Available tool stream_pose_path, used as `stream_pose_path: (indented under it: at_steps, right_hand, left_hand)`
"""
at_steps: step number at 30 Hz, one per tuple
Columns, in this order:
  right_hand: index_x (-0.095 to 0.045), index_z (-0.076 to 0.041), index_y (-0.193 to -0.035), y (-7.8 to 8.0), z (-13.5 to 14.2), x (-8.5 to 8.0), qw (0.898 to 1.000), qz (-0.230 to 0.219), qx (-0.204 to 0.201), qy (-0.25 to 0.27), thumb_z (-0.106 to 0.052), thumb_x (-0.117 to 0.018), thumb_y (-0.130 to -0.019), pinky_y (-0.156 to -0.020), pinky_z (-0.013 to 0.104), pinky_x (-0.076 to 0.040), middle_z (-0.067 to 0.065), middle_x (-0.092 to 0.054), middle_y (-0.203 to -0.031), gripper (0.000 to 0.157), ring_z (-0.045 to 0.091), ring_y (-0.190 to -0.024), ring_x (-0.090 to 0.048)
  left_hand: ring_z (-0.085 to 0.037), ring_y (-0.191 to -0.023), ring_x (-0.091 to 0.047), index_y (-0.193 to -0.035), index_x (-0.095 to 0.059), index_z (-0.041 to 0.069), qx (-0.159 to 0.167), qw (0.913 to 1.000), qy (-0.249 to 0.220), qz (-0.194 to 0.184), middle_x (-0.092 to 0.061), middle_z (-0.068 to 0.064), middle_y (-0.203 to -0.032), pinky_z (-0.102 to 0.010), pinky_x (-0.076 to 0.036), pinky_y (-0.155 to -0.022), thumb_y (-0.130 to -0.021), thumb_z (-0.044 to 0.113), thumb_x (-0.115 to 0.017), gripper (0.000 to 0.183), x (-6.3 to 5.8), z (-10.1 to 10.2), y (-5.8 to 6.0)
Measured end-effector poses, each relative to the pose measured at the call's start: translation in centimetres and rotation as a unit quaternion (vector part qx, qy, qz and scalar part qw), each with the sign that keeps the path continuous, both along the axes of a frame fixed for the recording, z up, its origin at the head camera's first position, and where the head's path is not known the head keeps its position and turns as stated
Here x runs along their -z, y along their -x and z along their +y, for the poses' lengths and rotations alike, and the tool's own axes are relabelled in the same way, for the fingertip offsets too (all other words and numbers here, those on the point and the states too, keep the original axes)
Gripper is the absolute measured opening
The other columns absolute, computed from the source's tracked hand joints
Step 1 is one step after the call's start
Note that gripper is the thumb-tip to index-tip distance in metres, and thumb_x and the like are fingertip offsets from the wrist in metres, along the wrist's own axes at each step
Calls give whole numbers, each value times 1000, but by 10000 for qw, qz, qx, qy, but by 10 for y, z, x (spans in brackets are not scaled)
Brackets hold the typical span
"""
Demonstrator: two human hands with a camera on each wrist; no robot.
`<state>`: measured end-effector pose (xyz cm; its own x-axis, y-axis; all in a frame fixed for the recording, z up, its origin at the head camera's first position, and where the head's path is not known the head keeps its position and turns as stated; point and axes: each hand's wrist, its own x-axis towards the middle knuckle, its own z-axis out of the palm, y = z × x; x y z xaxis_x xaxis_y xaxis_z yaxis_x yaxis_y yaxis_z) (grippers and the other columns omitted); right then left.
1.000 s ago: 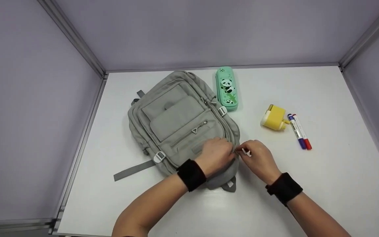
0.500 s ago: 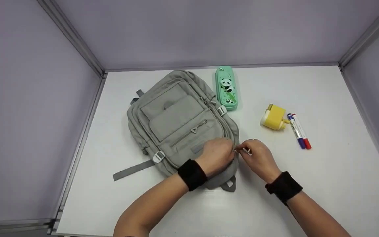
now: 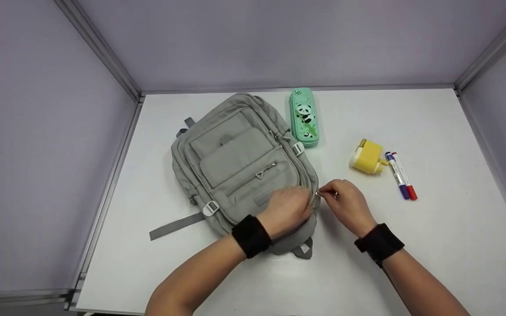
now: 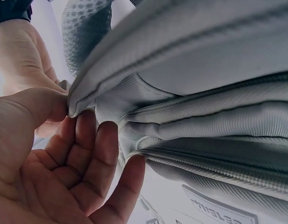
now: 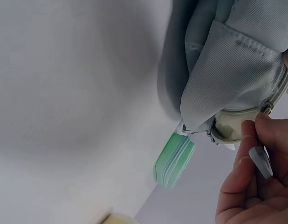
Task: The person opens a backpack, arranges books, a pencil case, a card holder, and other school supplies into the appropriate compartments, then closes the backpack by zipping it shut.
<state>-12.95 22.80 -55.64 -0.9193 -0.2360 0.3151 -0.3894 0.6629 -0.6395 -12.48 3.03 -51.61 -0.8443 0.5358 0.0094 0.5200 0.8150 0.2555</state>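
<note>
A grey backpack [image 3: 235, 149] lies front side up on the white table, tilted to the left. My left hand [image 3: 286, 210] rests over its lower right side. In the left wrist view, the thumb and fingers of that hand [image 4: 65, 158] pinch the edge of the bag's fabric beside a zip. At the bag's right edge, my right hand [image 3: 347, 206] pinches a zipper pull [image 5: 261, 162] between thumb and fingers. The metal slider [image 5: 266, 108] sits on the zip track just above the fingertips in the right wrist view, where a pale lining shows through a gap.
A green panda pencil case [image 3: 304, 116] lies beside the bag's upper right. Farther right are a yellow and white pencil-sharpener-like object [image 3: 366, 156] and two markers, one blue [image 3: 396, 175], one red [image 3: 405, 176]. Panels [image 3: 297, 44] enclose the table. A loose strap [image 3: 177, 226] extends left.
My right hand has shifted slightly up along the bag's right edge with the zipper pull. The left hand has moved a little to the left and down, keeping its hold on the fabric.
</note>
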Motion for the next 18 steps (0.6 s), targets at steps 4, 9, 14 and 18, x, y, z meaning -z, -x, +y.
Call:
stream_pose_path:
  at_steps: [4,9,14,18]
  right_hand:
    - [-75,-8,-94,5,-2,-3,10000,-39,-3,48,3,-78,-87,-75,38,-47,3,-71,-90,14,19,-84,-62]
    - [-73,-8,-95,11,-3,-1,9999,-59,57,63,2,-77,-88,-76,38,-47,4,-71,-90,13,20,-85,-62]
    - [-73,-8,-94,17,-6,-1,9999,-40,123,68,2,-77,-88,-76,38,-46,4,-71,-90,12,20,-85,-62]
    - [-74,-8,-94,21,-9,-1,9999,23,105,42,2,-77,-88,-74,38,-46,4,-71,-90,12,20,-84,-62]
  left_hand:
    - [-21,-80,-67,-90,-64,14,44,9999,35,-122,-67,-1,-89,-38,-53,-62,-95,29,-68,16,-7,-5,-1]
    - [-21,-75,-65,-82,-59,15,100,9998,-54,-190,-64,0,-83,-38,-51,-58,-90,24,-70,17,-9,-11,-6]
    - [-19,-70,-61,-75,-51,17,144,9992,-128,-352,-58,3,-77,-38,-49,-56,-88,21,-69,22,-10,-18,-10]
    - [-17,-69,-60,-75,-52,17,198,9985,-128,-488,-56,5,-75,-37,-48,-57,-87,21,-69,22,-13,-26,-14]
